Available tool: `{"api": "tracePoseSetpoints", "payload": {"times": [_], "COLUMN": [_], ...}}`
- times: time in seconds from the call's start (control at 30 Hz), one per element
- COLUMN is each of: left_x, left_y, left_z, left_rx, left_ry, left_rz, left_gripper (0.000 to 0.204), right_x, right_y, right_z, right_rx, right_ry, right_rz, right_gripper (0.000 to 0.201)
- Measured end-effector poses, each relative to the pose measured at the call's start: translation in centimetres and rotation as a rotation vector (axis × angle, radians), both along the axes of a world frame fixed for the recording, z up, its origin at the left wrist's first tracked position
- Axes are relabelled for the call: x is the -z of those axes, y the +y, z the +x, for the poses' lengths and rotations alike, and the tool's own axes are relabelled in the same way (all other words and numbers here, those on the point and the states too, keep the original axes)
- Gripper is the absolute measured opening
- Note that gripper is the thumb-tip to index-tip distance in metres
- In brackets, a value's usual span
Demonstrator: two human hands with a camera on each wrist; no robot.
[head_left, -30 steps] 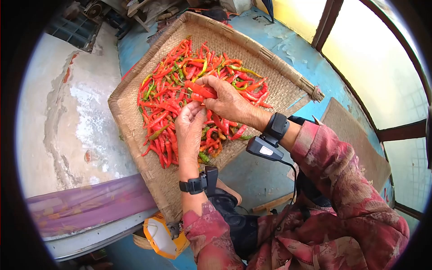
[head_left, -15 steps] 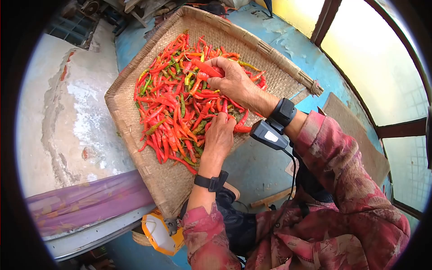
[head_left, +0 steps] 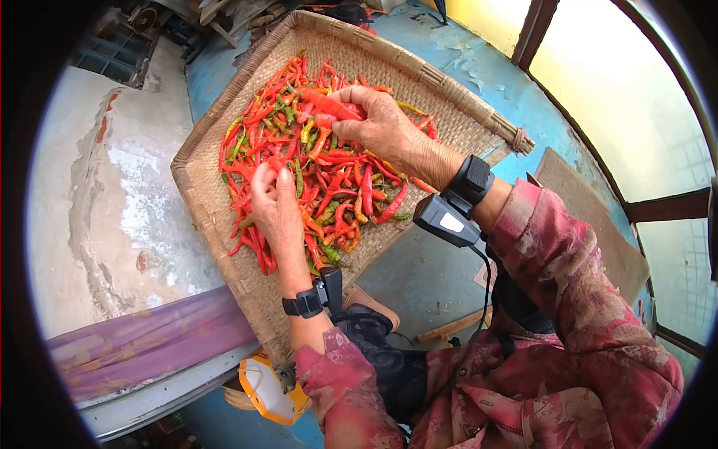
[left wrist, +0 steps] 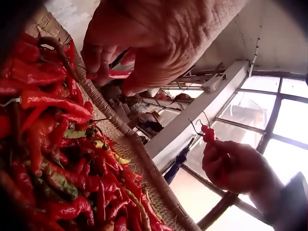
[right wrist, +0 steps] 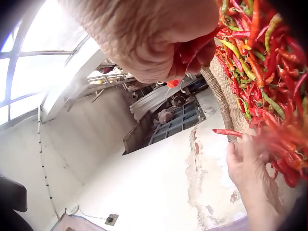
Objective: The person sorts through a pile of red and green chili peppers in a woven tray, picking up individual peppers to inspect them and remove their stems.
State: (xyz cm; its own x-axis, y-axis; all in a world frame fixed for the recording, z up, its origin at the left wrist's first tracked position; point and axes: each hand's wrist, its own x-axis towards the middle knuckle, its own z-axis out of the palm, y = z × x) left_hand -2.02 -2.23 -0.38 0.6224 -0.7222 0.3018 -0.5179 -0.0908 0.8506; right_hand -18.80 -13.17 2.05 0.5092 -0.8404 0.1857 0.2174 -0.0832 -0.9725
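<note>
Red peppers (head_left: 336, 159): lay heaped on the tray (head_left: 415, 75), upper centre of the head view.
Right hand (head_left: 381, 127): was curled round a few peppers (head_left: 329, 105) above the heap.
Left hand (head_left: 278, 213): pinched one pepper (right wrist: 226, 132) at the heap's left side.
Picking: seemed in hand; the next move probably called for adding that pepper to the bunch.
Tray: was woven, with a raised rim.
Room: blue floor (head_left: 471, 45) peeled upper right, worn wall (head_left: 142, 179) stood left, windows (head_left: 621, 105) right.
</note>
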Motion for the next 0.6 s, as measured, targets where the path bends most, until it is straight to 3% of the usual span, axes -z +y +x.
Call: {"api": "tracePoseSetpoints", "payload": {"times": [0.07,0.13,0.17,0.43,0.53,0.6], "left_x": [-1.1,-0.6,-0.3,-0.2,-0.5,-0.9], "left_y": [-0.3,-0.8,-0.9,-0.7,-0.7,-0.7], "left_z": [-2.7,-4.1,-4.1,-3.6,-2.7,-1.4], "left_rx": [0.201,0.294,0.298,0.272,0.186,0.005], "left_ry": [0.464,0.585,0.609,0.673,0.672,0.677], "left_rz": [0.004,-0.046,-0.070,-0.109,-0.231,-0.345], "left_gripper": [0.039,0.031,0.028,0.015,0.013,0.016], "right_x": [1.2,1.1,1.0,2.1,1.6,0.8], "right_y": [0.4,1.5,1.8,1.0,0.6,0.2], "right_z": [1.1,1.4,1.3,1.6,1.2,0.8], "right_rx": [-0.028,-0.087,-0.132,-0.149,-0.040,0.056], "right_ry": [0.032,0.048,0.060,0.152,0.113,0.105], "right_rz": [-0.156,-0.240,-0.166,-0.223,-0.151,-0.122], "right_gripper": [0.020,0.021,0.024,0.023,0.020,0.019]}}
